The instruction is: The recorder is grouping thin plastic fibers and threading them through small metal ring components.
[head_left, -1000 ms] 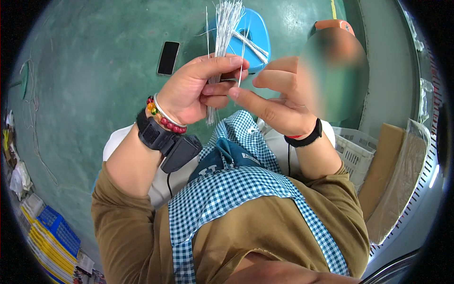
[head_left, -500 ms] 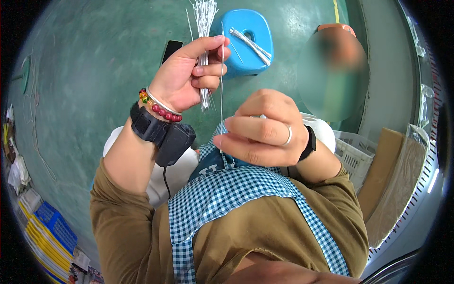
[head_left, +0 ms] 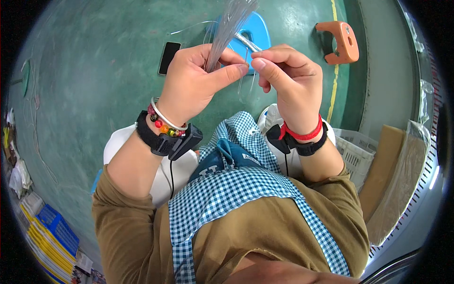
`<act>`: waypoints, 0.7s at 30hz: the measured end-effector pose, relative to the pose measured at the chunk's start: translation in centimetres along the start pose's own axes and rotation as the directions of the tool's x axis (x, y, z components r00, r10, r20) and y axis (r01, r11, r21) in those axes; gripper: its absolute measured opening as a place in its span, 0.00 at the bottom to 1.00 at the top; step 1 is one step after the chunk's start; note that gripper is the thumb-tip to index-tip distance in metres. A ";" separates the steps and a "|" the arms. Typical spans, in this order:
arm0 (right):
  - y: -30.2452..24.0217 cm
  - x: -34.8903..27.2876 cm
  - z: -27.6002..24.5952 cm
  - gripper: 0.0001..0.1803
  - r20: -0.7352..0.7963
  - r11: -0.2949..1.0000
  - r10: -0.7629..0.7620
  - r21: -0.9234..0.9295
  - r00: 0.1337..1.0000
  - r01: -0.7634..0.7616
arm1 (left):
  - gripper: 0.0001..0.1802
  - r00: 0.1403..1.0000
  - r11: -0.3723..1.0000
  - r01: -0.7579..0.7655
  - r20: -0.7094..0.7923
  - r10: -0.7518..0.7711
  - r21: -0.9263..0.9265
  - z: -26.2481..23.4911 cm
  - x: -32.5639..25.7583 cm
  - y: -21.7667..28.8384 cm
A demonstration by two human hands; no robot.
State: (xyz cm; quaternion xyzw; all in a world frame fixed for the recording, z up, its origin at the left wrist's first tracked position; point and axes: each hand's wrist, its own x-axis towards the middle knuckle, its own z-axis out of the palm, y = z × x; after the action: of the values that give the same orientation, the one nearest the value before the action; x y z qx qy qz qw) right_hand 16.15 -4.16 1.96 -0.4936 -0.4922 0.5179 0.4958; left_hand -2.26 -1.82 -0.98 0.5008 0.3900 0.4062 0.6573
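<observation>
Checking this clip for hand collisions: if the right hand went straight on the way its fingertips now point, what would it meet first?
The right hand would probably meet the left hand first, near its thumb tip, apart from the thin looped strand between them; depth is unclear from one view.

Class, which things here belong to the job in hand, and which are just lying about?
Job in hand:
strand bundle in the left hand
bent strand by the right hand
second bundle on blue stool

Apparently lying about:
phone
orange stool
white crate
</observation>
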 end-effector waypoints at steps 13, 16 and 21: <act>0.9 0.4 -0.4 0.05 0.060 0.976 -0.091 -0.194 0.994 0.101 | 0.07 0.998 0.998 -0.053 0.023 0.052 0.044 -0.1 0.1 -0.9; 0.3 0.5 -0.2 0.05 0.049 0.988 -0.033 -0.150 0.998 0.040 | 0.07 0.999 0.999 -0.031 0.042 0.030 0.031 -0.2 0.0 -0.9; 0.2 0.6 -0.4 0.05 0.064 0.988 -0.021 -0.154 0.998 0.030 | 0.07 0.995 0.994 0.022 0.092 -0.032 0.109 -0.5 -0.1 -0.2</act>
State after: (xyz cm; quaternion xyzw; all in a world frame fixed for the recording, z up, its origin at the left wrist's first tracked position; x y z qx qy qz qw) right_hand 16.56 -3.58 1.73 -0.5080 -0.5524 0.4868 0.4471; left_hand -2.71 -1.80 -1.25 0.5488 0.3869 0.3518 0.6522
